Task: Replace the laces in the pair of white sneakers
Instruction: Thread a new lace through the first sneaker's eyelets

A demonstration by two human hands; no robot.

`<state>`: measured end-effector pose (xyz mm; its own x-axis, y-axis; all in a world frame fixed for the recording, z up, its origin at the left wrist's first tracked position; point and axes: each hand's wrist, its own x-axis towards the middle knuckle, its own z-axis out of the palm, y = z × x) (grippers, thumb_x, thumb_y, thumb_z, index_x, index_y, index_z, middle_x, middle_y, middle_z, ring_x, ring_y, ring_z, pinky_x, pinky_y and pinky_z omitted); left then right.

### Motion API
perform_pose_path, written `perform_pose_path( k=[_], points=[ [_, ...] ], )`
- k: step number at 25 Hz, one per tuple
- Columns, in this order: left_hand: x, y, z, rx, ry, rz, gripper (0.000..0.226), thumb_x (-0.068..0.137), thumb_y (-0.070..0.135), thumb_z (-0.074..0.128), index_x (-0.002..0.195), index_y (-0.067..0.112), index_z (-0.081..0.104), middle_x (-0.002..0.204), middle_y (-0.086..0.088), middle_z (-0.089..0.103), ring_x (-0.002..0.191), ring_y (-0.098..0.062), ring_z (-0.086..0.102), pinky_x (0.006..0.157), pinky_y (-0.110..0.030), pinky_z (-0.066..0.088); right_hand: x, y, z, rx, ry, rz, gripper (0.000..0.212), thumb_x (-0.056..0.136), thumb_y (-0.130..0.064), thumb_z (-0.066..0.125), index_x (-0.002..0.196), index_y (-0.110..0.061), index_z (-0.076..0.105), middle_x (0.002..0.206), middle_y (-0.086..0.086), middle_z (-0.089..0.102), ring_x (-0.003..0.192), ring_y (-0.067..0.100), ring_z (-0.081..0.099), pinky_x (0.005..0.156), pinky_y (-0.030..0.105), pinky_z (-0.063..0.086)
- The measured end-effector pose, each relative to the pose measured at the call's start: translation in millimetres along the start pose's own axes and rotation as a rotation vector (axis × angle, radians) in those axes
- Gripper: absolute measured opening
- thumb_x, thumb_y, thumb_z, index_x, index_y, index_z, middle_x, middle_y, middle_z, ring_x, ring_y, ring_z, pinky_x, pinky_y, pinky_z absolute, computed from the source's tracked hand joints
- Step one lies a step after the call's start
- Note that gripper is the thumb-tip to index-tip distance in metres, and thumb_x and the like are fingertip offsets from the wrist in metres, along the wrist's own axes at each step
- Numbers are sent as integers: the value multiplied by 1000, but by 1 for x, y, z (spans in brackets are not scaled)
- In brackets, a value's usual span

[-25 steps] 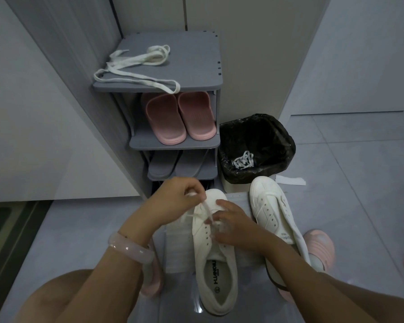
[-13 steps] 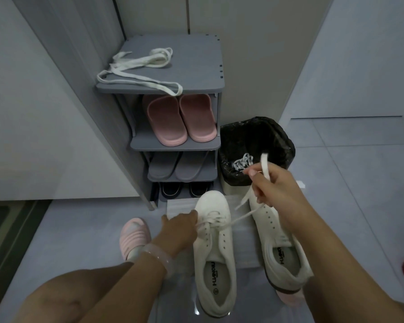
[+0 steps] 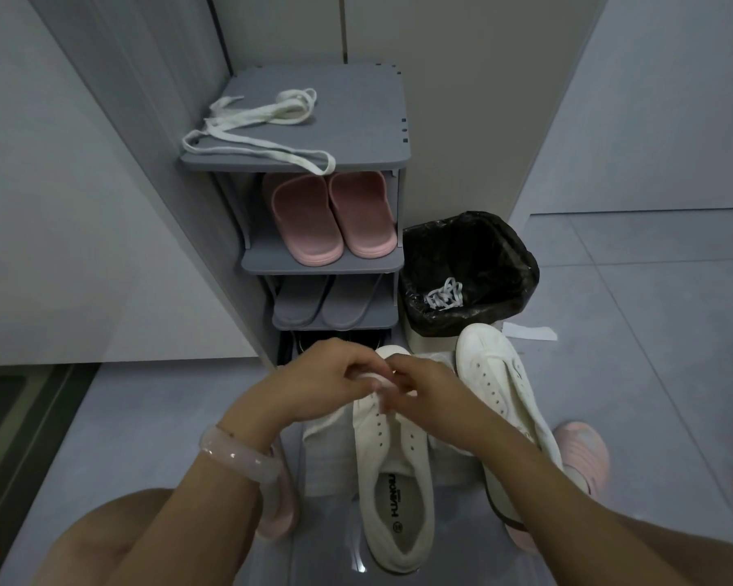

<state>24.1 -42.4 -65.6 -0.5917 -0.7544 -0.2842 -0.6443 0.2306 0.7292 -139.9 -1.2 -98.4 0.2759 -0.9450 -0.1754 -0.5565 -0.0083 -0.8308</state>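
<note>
A grey shoe rack (image 3: 356, 116) stands against the wall ahead; a loose white lace (image 3: 255, 129) lies on its top shelf, with one loop hanging over the front edge. The second shelf carries a pair of pink slippers (image 3: 335, 217), the third a pair of grey slippers (image 3: 326, 302). Just right of the rack stands a bin lined with a black bag (image 3: 470, 247), and it contains a bundled white lace (image 3: 443, 294). A strip of white paper (image 3: 527, 332) lies on the floor beside the bin. The two white sneakers rest on the floor in front of the rack: the left sneaker (image 3: 392, 488) points toward the rack, the right sneaker (image 3: 498, 382) lies beside it (tilted slightly outward). The left hand (image 3: 322, 382) and right hand (image 3: 428, 395) meet over the toe end of the left sneaker and hide its front eyelets. Both hands have curled fingers pinching a short white lace end (image 3: 384, 395) between them. A pale pink bangle (image 3: 240, 454) sits on the left wrist. Compared with half a second ago, the right hand has come down from beside the bin, where it held the lace pulled taut, to join the left hand.
</note>
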Motion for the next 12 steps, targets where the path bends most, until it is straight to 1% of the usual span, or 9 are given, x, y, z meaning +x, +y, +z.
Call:
perform_pose_path(
  k=[1,2,3,4,6,7,9,12],
  points=[
    [1,-3,-1,35,25,-17,16,89,16,59,102,20,68,82,13,63,72,8,59,67,-6,43,3,2,-2,55,152,44,15,89,-9,56,96,-20,63,77,-3,64,75,16,62,72,33,52],
    [1,-7,-3,81,52,-46,16,90,15,57,102,18,68,78,14,61,66,7,57,63,-4,41,4,3,-7,118,332,103,18,89,-5,53,91,-20,63,71,-3,61,65,15,59,63,27,51],
    [1,-10,-6,126,66,-77,16,91,15,56,101,17,68,77,13,60,64,5,56,60,-4,40,6,5,-13,208,519,154,21,88,-2,52,89,-20,61,69,-1,59,59,13,55,56,22,48],
    [1,-15,-7,165,54,-104,17,92,15,54,101,17,69,78,12,61,64,4,56,59,-5,40,6,6,-20,331,682,180,23,88,0,51,87,-21,61,69,1,59,57,10,55,54,19,46],
    [0,-23,-6,219,-32,-151,20,94,16,50,102,15,69,82,6,65,63,4,55,59,-5,39,7,7,-36,581,901,207,25,89,0,48,85,-22,60,67,4,58,56,9,57,59,22,49],
    [0,-25,-4,242,-76,-172,22,95,18,48,103,13,68,85,3,67,63,3,55,60,-6,40,6,7,-44,693,977,225,24,91,-1,46,86,-20,59,65,4,56,54,9,56,61,24,51],
    [2,-29,2,252,-131,-214,27,97,23,43,102,9,67,91,-2,69,66,-1,56,63,-11,41,5,5,-54,853,1051,245,24,92,-1,42,87,-18,58,61,4,51,53,10,52,62,25,52],
    [2,-28,9,190,-203,-296,35,99,34,35,96,12,63,91,0,64,75,-7,55,76,-21,42,2,-1,-59,941,1041,231,27,94,-3,36,89,-16,59,60,3,51,56,10,55,61,23,54]
  ],
)
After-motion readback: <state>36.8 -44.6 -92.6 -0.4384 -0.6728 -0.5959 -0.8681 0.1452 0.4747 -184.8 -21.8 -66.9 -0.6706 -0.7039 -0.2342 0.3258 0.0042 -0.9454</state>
